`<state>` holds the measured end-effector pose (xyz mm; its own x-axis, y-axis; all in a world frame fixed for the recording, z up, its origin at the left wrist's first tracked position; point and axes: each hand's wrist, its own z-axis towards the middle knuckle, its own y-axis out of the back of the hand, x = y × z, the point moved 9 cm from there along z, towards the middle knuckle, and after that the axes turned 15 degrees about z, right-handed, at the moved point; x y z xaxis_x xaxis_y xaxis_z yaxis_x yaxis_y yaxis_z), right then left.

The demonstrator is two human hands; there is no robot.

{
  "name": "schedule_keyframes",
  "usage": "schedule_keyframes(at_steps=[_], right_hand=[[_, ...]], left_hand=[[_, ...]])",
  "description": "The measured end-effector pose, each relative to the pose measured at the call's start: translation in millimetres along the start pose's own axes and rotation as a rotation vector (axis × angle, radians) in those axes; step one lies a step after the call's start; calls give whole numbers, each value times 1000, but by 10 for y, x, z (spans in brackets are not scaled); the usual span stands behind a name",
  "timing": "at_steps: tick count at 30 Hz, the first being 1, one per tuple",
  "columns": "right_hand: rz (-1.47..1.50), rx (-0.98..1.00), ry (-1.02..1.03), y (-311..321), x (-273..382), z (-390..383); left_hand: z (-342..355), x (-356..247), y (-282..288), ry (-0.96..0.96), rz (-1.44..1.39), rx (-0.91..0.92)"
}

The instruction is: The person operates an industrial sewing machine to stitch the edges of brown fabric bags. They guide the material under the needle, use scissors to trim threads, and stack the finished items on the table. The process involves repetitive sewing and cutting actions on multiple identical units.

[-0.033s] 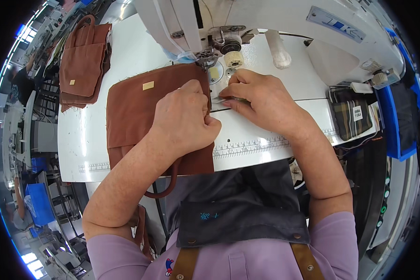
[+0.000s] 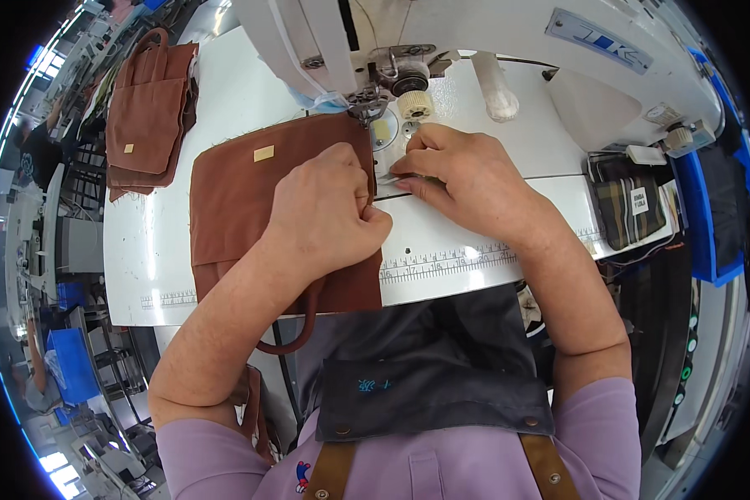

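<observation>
A brown fabric bag piece [image 2: 233, 187] lies flat on the white sewing table, with a small gold tag near its top and a handle hanging over the front edge. Its right edge runs up to the presser foot [image 2: 367, 108] of the sewing machine. My left hand [image 2: 329, 208] rests on the bag, its fingers curled closed at that edge. Just right of the bag, my right hand [image 2: 467, 179] pinches a small, thin, pale metallic tool [image 2: 389, 178], mostly hidden by my fingers, so its kind cannot be told. The tool's tip points toward the bag edge.
The sewing machine's arm [image 2: 492, 33] spans the far side. A stack of similar brown bag pieces [image 2: 148, 117] lies at the far left. On the right are a plaid fabric pouch [image 2: 625, 204] and a blue bin [image 2: 708, 217]. A printed ruler strip [image 2: 442, 265] follows the table's front edge.
</observation>
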<state>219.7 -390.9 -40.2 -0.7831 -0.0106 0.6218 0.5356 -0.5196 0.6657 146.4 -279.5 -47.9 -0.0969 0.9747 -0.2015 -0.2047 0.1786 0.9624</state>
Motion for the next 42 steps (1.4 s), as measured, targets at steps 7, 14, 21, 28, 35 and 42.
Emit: schedule_keyframes(at_steps=[7,14,21,28,35,42], right_hand=[[-106,21,82,-86,114,-3],[-204,59,149,-116,180,1],[-226,56,145,-115,195,0],[-173,-34,119,-87,67,101],[-268,-62,80,-53,-64,232],[-339,-173,138,-64,-139,275]], left_hand=[[-53,227,-28,22,-386,81],[-225,77,133,-295,-138,-126],[-247,65,43,-308,-135,-119],[-90,157,49,-289,-122,-135],[129,259,20,-228,-115,-160],[296,382,8,-230,-80,-217]])
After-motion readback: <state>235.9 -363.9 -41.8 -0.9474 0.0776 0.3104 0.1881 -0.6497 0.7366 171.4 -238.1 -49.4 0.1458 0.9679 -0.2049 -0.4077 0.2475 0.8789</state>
